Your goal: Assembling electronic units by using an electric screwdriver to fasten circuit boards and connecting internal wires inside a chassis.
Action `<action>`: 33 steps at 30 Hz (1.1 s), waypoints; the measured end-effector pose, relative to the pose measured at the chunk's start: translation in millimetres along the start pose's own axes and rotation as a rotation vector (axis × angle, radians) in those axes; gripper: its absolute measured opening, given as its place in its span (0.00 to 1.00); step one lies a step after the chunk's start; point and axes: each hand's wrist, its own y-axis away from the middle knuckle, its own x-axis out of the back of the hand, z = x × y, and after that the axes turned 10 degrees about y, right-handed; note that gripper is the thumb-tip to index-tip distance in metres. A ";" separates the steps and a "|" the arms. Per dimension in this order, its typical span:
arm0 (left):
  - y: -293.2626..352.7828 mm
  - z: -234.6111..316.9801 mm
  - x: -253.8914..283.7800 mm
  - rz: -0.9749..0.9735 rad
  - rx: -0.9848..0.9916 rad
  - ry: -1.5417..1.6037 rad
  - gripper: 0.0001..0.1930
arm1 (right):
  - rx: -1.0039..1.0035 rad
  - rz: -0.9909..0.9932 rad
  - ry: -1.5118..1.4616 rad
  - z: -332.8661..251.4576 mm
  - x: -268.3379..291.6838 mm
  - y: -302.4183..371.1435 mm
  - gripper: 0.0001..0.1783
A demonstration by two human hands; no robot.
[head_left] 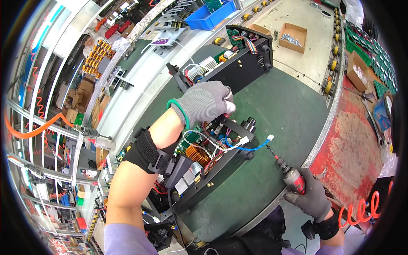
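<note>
My right hand [312, 197], in a grey glove, is wrapped round a red and grey power screwdriver [293, 177]. Its long bit points up and left, its tip near the white plug of a blue twisted cable [255, 148]. Over the far side of an open black chassis [221, 168], my gloved left hand [208, 102] has its fingers curled together. A bit of red shows at the fingertips, but what they hold is hidden. Inside the chassis sit a copper coil [197, 155], circuit boards and bundled wires; black round terminals [249, 124] stand at its end panel.
A second open chassis [238, 63] stands behind on the green mat [293, 102]. Farther back are a cardboard box of small metal parts [292, 38] and a blue bin [210, 17]. At right, a red worn table [348, 140] borders the roller line; a coiled red hose [361, 210] hangs below.
</note>
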 end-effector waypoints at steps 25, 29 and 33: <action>59.3 -56.0 -22.8 -0.005 -0.206 0.379 0.08 | -0.255 0.432 0.004 90.7 63.5 17.1 0.40; 69.8 -60.1 -24.6 -0.021 -0.236 0.363 0.09 | -0.287 0.469 0.047 120.9 63.6 17.3 0.42; 78.3 -63.3 -26.3 -0.038 -0.189 0.396 0.09 | -0.237 0.458 0.142 130.2 61.7 18.3 0.42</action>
